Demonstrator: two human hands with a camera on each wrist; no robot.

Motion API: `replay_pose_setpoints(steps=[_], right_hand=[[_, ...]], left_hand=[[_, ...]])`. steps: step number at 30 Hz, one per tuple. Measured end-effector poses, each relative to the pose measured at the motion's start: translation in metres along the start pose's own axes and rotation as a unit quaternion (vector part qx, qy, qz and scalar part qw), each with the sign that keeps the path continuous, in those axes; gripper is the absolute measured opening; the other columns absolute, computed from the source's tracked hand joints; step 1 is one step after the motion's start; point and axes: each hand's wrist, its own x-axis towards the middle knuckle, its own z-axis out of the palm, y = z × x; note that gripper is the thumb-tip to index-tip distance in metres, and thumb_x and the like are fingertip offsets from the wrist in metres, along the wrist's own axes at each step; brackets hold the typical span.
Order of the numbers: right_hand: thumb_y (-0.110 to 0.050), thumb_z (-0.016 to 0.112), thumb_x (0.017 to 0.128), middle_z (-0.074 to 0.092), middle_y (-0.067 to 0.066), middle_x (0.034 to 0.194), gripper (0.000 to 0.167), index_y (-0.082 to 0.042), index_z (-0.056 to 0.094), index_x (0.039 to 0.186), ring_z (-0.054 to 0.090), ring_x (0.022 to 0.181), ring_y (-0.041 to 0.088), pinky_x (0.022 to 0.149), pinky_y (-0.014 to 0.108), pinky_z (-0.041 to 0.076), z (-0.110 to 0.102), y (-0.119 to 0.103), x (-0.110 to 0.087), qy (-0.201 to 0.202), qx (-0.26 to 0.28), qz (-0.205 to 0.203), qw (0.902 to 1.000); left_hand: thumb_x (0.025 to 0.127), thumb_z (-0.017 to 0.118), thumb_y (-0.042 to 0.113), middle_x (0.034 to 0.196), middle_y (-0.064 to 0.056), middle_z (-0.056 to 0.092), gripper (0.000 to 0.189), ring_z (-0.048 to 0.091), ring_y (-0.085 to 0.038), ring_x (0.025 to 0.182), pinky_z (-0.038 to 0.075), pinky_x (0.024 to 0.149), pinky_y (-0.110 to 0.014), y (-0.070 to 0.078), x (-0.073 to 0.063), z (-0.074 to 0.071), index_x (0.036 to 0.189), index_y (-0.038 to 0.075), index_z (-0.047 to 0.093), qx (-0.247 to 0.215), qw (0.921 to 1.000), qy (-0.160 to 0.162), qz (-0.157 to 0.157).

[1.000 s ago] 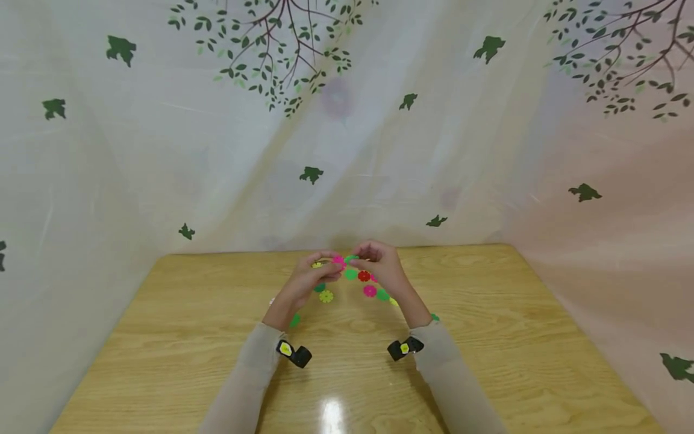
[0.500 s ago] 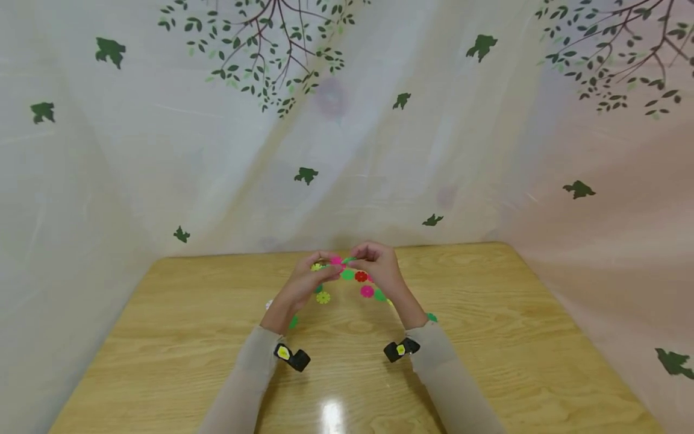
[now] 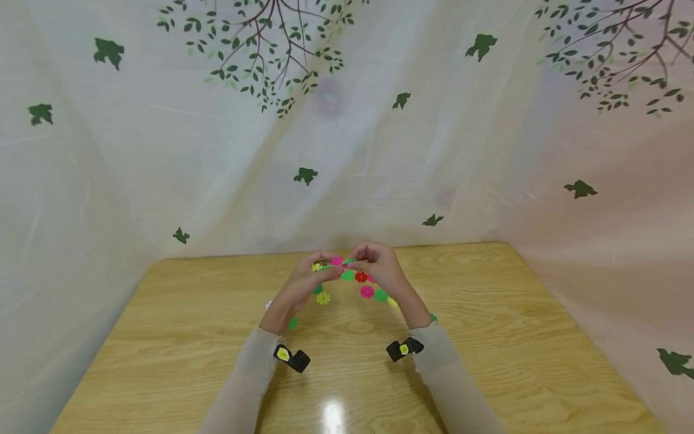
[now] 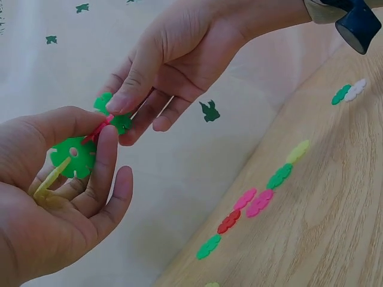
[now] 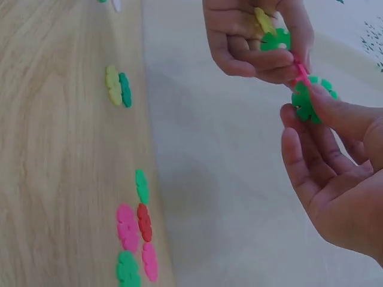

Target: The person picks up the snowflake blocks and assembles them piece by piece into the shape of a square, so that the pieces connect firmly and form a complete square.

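Observation:
Both hands meet over the far part of the table. My left hand (image 3: 303,282) holds a small chain of notched snowflake discs: a yellow disc (image 4: 51,178), a green disc (image 4: 82,160) and a pink disc (image 5: 301,70), pinched near the pink one. Between thumb and fingers, my right hand (image 3: 381,268) pinches another green disc (image 5: 305,103). That disc meets the pink one edge to edge, the two standing crosswise in the wrist views. Fingertips cover part of the joint, and I cannot tell how deep the slots are engaged.
Loose discs lie on the wooden table (image 3: 347,361): a red disc (image 3: 361,276), a pink disc (image 3: 367,292) and several green ones below the right hand. A yellow disc (image 3: 323,298) lies by the left hand. A printed cloth (image 3: 347,205) hangs behind the table's far edge.
The green disc in my right hand has turned from face-on to nearly edge-on against the pink disc. Both hands stay together; the whole head view has shifted slightly.

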Motion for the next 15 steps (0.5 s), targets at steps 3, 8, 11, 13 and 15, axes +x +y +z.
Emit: replay_pose_setpoints(steps=[3,8,11,13,15], right_hand=[[-0.001,0.075,0.09,0.075,0.01,0.097,0.01,-0.002,0.072,0.099,0.07,0.087,0.017,0.071,0.024,0.058,-0.006,-0.001,0.0,-0.025,-0.025,0.019,0.9992],[-0.011,0.076,0.092,0.073,0.017,0.112,0.026,0.001,0.07,0.114,0.07,0.098,0.018,0.083,0.032,0.06,-0.022,-0.002,0.003,-0.038,-0.062,0.037,0.9967],[-0.01,0.075,0.093,0.073,0.017,0.109,0.027,0.003,0.069,0.115,0.068,0.093,0.014,0.084,0.033,0.06,-0.033,-0.003,0.005,-0.048,-0.085,0.044,0.9942],[-0.009,0.075,0.093,0.073,0.018,0.106,0.024,0.003,0.07,0.113,0.068,0.09,0.014,0.082,0.031,0.06,-0.039,-0.002,0.005,-0.071,-0.103,0.051,0.9908],[-0.006,0.074,0.092,0.073,0.019,0.103,0.021,0.004,0.07,0.11,0.068,0.089,0.014,0.08,0.025,0.059,-0.046,-0.001,0.005,-0.106,-0.127,0.053,0.9848]], left_hand=[[0.097,0.069,0.011,0.128,-0.007,0.052,0.031,0.06,-0.024,0.113,0.046,0.11,-0.06,-0.002,0.001,0.0,0.125,-0.002,0.063,-0.001,0.9999,0.008,-0.008],[0.098,0.067,0.011,0.117,-0.006,0.059,0.029,0.071,-0.023,0.102,0.051,0.107,-0.052,0.001,0.002,-0.001,0.124,-0.002,0.062,-0.014,0.9995,0.027,-0.013],[0.099,0.066,0.008,0.107,-0.003,0.063,0.028,0.071,-0.016,0.095,0.058,0.099,-0.038,0.0,0.002,-0.003,0.123,-0.003,0.061,-0.025,0.9989,0.037,-0.013],[0.099,0.066,0.008,0.105,-0.002,0.064,0.028,0.071,-0.016,0.094,0.059,0.094,-0.032,0.0,0.002,-0.004,0.123,-0.004,0.061,-0.029,0.9987,0.039,-0.013],[0.098,0.066,0.007,0.102,-0.001,0.065,0.027,0.072,-0.017,0.093,0.06,0.092,-0.029,-0.001,0.002,-0.005,0.122,-0.004,0.06,-0.038,0.9983,0.042,-0.013]])
